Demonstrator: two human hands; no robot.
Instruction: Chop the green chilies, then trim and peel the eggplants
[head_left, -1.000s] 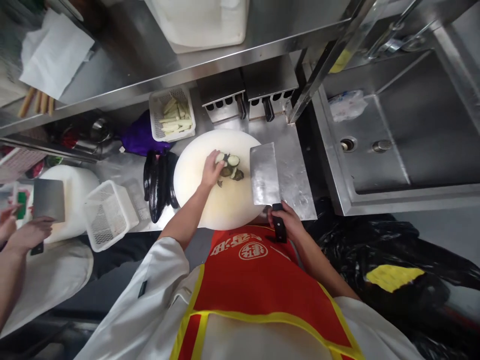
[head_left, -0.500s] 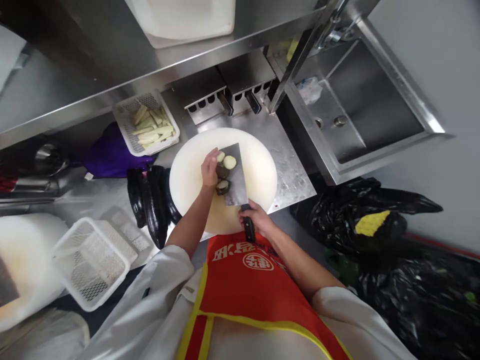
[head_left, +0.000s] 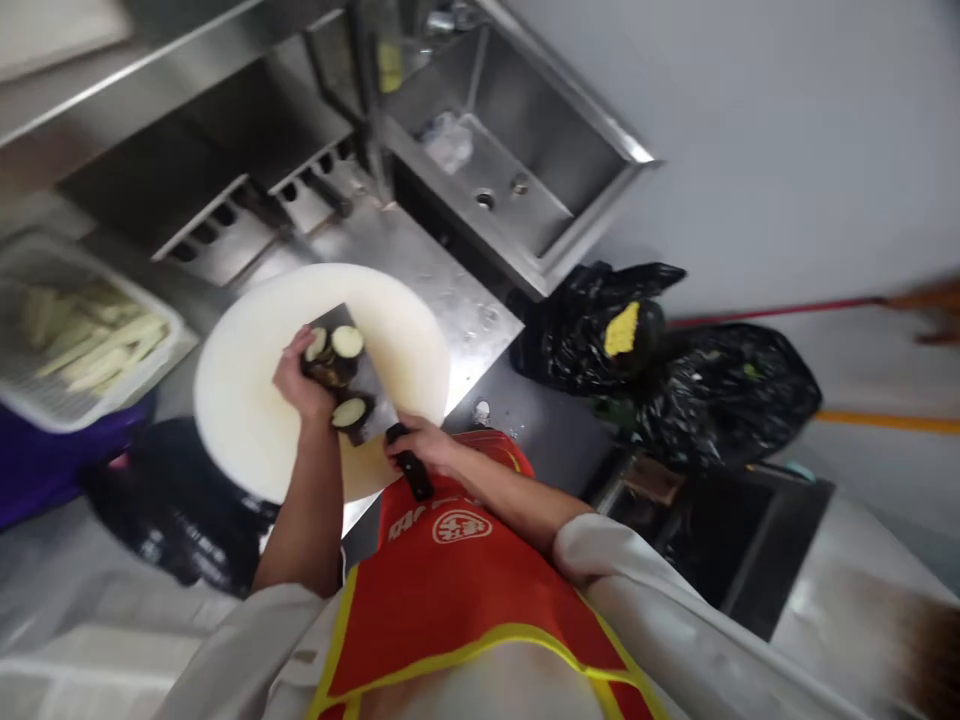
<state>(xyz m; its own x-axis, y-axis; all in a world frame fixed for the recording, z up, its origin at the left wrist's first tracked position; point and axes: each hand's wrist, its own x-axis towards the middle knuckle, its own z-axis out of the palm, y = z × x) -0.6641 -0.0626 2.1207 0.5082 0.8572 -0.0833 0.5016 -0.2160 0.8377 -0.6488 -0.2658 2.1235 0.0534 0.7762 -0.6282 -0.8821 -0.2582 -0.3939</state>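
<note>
My right hand [head_left: 424, 446] is wrapped round the black handle of a cleaver [head_left: 379, 388]. Its wide blade lies flat, carrying several dark-skinned eggplant ends [head_left: 348, 342] with pale cut faces. My left hand [head_left: 304, 380] is closed against these ends from the left, keeping them on the blade. Both hands and the cleaver are over a round white cutting board [head_left: 247, 340]. Whole dark eggplants [head_left: 184, 510], smeared by motion, lie left of the board.
A white basket of cut eggplant strips [head_left: 105, 345] stands at the left, by a purple bag [head_left: 71, 455]. Knife racks [head_left: 225, 235] sit behind the board. To the right are a steel sink [head_left: 517, 140] and black garbage bags [head_left: 720, 390] on the floor side.
My view has swung to the right, bringing more of the garbage bags and wall into sight. The cleaver with the eggplant ends stays between both hands, nearer my body.
</note>
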